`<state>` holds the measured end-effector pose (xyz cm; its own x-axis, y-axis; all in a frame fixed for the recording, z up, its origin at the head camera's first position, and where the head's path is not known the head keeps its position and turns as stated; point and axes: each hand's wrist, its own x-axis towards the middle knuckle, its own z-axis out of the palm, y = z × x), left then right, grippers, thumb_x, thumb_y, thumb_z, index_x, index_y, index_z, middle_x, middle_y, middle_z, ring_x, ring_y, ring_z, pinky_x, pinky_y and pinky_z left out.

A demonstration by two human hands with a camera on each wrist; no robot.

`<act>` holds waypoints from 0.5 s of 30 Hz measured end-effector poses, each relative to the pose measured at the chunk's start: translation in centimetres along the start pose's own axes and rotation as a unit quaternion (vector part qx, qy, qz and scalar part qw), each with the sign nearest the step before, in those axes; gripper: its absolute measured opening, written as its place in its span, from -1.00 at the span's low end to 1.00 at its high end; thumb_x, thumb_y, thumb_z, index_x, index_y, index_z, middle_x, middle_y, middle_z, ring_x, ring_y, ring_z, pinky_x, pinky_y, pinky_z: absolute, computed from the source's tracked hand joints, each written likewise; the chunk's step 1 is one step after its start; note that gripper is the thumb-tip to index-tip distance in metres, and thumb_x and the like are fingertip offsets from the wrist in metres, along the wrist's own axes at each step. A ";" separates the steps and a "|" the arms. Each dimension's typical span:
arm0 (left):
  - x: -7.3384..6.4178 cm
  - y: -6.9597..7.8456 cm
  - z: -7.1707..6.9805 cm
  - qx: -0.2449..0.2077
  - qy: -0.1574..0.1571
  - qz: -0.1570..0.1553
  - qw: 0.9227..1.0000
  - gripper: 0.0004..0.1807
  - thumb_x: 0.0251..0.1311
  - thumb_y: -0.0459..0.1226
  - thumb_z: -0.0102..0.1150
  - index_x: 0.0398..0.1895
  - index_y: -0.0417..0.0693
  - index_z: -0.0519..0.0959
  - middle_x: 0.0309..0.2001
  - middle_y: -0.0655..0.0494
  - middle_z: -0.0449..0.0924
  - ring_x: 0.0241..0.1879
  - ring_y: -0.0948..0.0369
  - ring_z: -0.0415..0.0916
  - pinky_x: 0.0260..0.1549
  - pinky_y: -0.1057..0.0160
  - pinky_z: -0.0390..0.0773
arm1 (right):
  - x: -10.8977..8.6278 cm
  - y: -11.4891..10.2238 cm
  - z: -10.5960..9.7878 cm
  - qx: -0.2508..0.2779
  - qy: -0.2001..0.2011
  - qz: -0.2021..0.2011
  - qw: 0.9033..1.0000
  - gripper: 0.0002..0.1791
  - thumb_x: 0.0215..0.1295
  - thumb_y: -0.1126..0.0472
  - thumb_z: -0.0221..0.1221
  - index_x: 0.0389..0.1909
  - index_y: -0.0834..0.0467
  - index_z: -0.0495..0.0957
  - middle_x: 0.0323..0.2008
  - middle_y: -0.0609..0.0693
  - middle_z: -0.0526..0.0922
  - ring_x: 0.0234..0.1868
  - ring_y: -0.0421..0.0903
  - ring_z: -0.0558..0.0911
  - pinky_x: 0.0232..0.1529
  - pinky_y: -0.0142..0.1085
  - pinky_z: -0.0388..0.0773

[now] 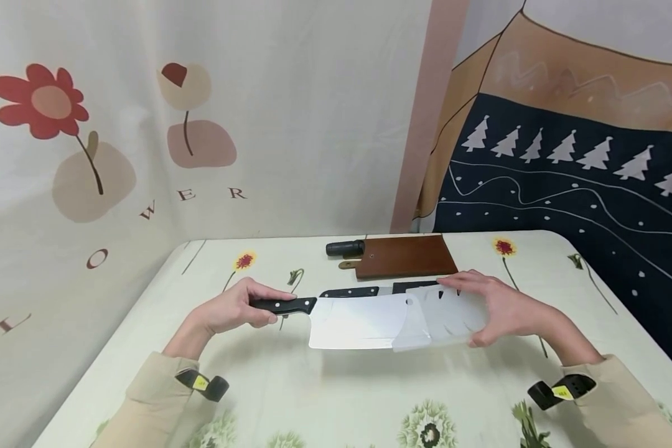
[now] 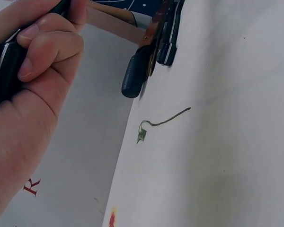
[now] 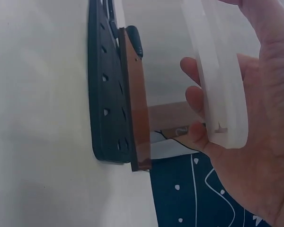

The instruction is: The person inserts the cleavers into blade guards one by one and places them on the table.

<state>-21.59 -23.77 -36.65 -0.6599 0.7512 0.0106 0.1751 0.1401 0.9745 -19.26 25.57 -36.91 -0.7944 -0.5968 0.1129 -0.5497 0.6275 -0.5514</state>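
My left hand [image 1: 235,306] grips the black riveted handle [image 1: 285,305] of a cleaver, raised above the table. The broad, shiny blade [image 1: 353,320] points right, its far end inside a translucent white blade cover [image 1: 453,314]. On the other side, my right hand [image 1: 506,309] holds that cover between thumb and fingers. From the right wrist the cover [image 3: 222,94] shows edge-on, fingertips behind it. In the left wrist view, curled fingers wrap the cleaver's handle [image 2: 8,71]; the blade is out of sight there.
Behind the cleaver lies another black-handled knife [image 1: 349,292] with a black perforated cover [image 3: 106,94]. Farther back are a brown cutting board [image 1: 406,256] and a black cylindrical object [image 1: 344,249]. A flower-print cloth covers the table [image 1: 246,386]; printed curtains hang behind and to the right.
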 end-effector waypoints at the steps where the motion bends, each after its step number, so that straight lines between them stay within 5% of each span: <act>1: 0.0 0.0 -0.1 0.001 -0.003 0.003 1.000 -0.54 0.07 -0.58 0.15 0.11 -0.29 0.53 -0.42 0.03 0.55 -0.63 0.27 0.14 -0.62 0.36 0.18 | 0.0 -0.1 0.0 -0.003 -0.001 0.000 1.000 0.07 -0.49 0.09 0.51 0.30 0.00 0.36 0.22 0.00 0.36 0.08 -0.04 0.35 -0.11 -0.06 0.39; 15: 2.3 0.2 1.7 0.014 0.015 -0.012 1.000 -0.59 0.12 -0.44 0.24 0.09 -0.23 0.56 -0.36 -0.15 0.59 -0.67 0.26 0.14 -0.65 0.36 0.18 | 0.6 -1.0 0.8 -0.037 -0.003 -0.022 0.999 0.04 -0.46 -0.01 0.51 0.28 -0.10 0.38 0.22 0.00 0.38 0.13 0.02 0.39 -0.10 -0.05 0.42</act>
<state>-21.82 -20.97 -36.81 -0.6854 0.7281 -0.0051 0.1801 0.1763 0.9677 -18.98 24.18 -36.99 -0.7672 -0.6278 0.1312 -0.6024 0.6351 -0.4835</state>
